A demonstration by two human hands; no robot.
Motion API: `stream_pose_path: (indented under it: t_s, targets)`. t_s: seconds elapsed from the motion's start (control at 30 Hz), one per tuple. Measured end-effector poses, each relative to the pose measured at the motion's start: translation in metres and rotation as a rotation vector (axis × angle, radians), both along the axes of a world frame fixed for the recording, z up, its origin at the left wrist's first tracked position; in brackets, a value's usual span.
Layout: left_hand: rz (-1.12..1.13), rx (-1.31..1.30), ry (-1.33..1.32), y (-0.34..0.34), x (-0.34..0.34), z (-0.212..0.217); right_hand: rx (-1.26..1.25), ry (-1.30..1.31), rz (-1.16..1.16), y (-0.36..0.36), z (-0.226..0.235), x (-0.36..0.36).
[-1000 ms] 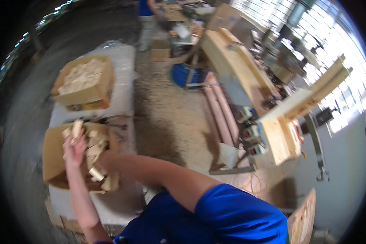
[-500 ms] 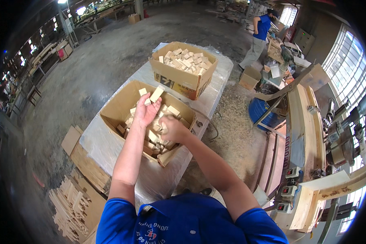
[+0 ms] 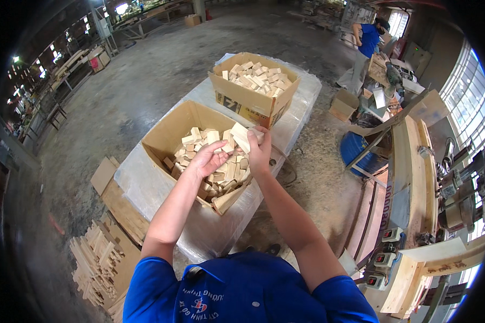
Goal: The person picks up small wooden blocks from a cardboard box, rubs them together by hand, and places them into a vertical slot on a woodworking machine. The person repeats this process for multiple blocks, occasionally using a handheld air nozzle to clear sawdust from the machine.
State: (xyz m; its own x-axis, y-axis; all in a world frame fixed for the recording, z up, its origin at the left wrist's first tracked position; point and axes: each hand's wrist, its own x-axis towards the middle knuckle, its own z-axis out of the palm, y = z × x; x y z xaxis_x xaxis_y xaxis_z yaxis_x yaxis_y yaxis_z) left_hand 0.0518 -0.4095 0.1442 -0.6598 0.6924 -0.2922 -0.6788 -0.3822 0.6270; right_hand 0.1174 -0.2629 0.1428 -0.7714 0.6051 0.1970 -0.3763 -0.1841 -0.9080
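Over the nearer cardboard box [image 3: 180, 123], the right hand [image 3: 260, 152] grips pale wooden blocks [image 3: 241, 134] beside the half-curled left hand [image 3: 206, 161]. 2 block-filled boxes, including the farther box [image 3: 243, 109], rest on a plastic-wrapped platform [image 3: 132, 178]; a co-worker [image 3: 367, 42] stands beyond.

The big grey floor [image 3: 156, 81] looks dirty and patchy. Daylight shines through a barred window [image 3: 469, 89] above a long wooden workbench [image 3: 412, 140]. A lamp [image 3: 122, 8] glows far back.
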Motion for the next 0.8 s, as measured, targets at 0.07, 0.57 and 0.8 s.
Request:
stream_pose_path:
  t_s: [0.07, 0.57, 0.8]
  targets:
    - [0.009, -0.029, 0.074, 0.005, 0.011, 0.01, 0.059, -0.014, -0.046, -0.001, 0.003, 0.004]
    - [0.088, 0.09, 0.181, -0.029, 0.007, 0.009, 0.633, 0.029, 0.191, -0.028, -0.016, 0.003]
    - [0.02, 0.092, 0.2, -0.023, 0.009, 0.01, 0.504, 0.027, 0.23, -0.021, -0.017, 0.002]
